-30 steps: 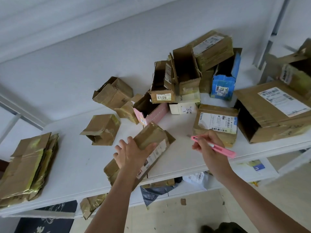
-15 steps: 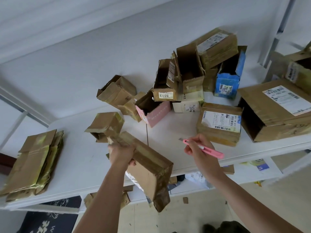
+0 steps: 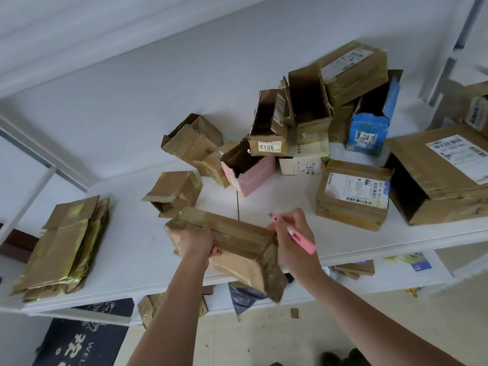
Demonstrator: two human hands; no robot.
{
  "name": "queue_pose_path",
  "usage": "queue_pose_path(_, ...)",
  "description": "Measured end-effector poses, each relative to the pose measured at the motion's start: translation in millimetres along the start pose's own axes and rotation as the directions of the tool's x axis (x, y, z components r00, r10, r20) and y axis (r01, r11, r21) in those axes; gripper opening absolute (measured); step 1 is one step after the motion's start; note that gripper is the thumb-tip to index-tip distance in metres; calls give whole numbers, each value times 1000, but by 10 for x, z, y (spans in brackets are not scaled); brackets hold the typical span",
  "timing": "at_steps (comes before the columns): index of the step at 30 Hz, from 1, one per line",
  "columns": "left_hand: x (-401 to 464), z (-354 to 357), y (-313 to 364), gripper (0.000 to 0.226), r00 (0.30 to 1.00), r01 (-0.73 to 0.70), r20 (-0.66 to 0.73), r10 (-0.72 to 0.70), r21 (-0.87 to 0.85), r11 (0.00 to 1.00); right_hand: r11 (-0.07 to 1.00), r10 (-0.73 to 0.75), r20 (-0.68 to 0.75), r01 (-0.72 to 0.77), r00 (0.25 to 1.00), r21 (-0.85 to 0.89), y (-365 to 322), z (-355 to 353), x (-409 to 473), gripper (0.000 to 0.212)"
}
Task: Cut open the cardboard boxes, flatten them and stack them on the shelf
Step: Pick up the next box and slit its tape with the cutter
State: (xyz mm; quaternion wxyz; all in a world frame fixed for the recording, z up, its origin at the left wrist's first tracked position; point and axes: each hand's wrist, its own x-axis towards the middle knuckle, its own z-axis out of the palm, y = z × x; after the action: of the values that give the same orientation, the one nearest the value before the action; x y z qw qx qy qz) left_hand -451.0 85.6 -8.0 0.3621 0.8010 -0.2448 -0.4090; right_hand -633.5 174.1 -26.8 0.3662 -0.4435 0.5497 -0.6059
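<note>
Two hands on job: left hand [image 3: 194, 240] grips taped box [image 3: 232, 249] at shelf [image 3: 343, 241] front edge; right hand [image 3: 291, 239] pinches pink cutter [image 3: 295, 235]. Risk: blade slipping along glossy tape toward left fingers [image 3: 215, 251].

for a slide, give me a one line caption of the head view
Left hand grips a taped cardboard box while the right hand holds a pink cutter beside it.

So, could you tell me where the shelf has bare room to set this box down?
Bare shelf lies between the flattened stack and the held box, and in front of the labelled box. The box pile crowds the back right.
</note>
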Motion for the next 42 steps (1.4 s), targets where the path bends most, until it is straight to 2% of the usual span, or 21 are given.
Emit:
queue_pose_path(3, -86, -41, -26, 78, 1000, -9, 9, 10, -97, 995, 987, -160, -16, 160, 987, 0, -100, 9, 170, 9)
queue_pose_path(5, -199, -37, -60, 77, 997, -34, 65, 41, -111, 993, 983, -186, 3, 186, 983, -2, -78, -2, 279, 11)
queue_pose_path(6, -252, -18, -93, 74, 994, -52, 94, 57, -58, 997, 986, -164, 24, 164, 986, -3, -46, -11, 316, 12)
queue_pose_path(7, -297, 3, -132, 71, 993, -86, 93, 78, 80, 993, 991, -131, 44, 132, 990, -2, -5, -18, 338, 14)
queue_pose_path(8, -320, 18, -190, 69, 990, -137, 69, 122, 286, 948, 994, -105, 57, 106, 993, -1, 38, -32, 343, 14)
queue_pose_path(10, -320, 26, -289, 64, 956, -233, 17, 293, 652, 721, 995, -95, 20, 95, 995, 7, 121, -87, 331, 13)
queue_pose_path(11, -316, 9, -300, 61, 914, -291, 33, 405, 749, 595, 995, -97, -30, 97, 995, 13, 155, -124, 313, 13)
queue_pose_path(13, -249, -36, -312, 54, 793, -454, 187, 579, 815, 359, 997, -60, -133, 64, 989, 32, 213, -200, 248, 15)
queue_pose_path(14, -190, -44, -318, 52, 738, -529, 288, 610, 809, 258, 998, -24, -162, 33, 987, 55, 239, -224, 206, 15)
queue_pose_path(15, -140, -45, -321, 52, 702, -583, 372, 608, 790, 190, 997, 11, -166, 3, 986, 83, 265, -232, 161, 14)
queue_pose_path(16, -100, -38, -322, 52, 690, -614, 422, 588, 771, 166, 994, 38, -148, -22, 988, 107, 286, -223, 119, 13)
queue_pose_path(19, -86, 34, -324, 56, 721, -605, 440, 535, 776, 176, 988, 89, -87, -77, 992, 134, 304, -179, 101, 11)
queue_pose_path(21, -144, 115, -325, 59, 729, -577, 430, 532, 804, 142, 979, 140, -75, -126, 987, 163, 303, -206, 199, 9)
queue_pose_path(23, -216, 195, -340, 55, 689, -578, 428, 585, 811, 88, 963, 194, -60, -178, 979, 204, 308, -289, 319, 7)
queue_pose_path(25, -245, 244, -355, 46, 621, -622, 431, 655, 779, 77, 956, 202, -35, -190, 979, 226, 316, -396, 394, 4)
queue_pose_path(27, -222, 241, -355, 53, 601, -659, 457, 655, 747, 83, 955, 176, -13, -168, 984, 243, 324, -478, 380, 5)
queue_pose_path(30, -163, 203, -328, 88, 612, -684, 556, 562, 730, 23, 976, 77, 2, -76, 997, 204, 357, -524, 272, 8)
queue_pose_path(32, -137, 186, -315, 99, 616, -715, 597, 514, 697, 46, 981, 18, 15, -21, 1000, 191, 356, -513, 204, 11)
queue_pose_path(35, -92, 165, -309, 104, 619, -740, 621, 481, 666, 93, 989, -47, 35, 42, 998, 139, 338, -478, 175, 15)
queue_pose_path(42, -95, 127, -305, 102, 607, -769, 641, 469, 623, 145, 998, -60, 77, 59, 995, 15, 362, -459, 235, 11)
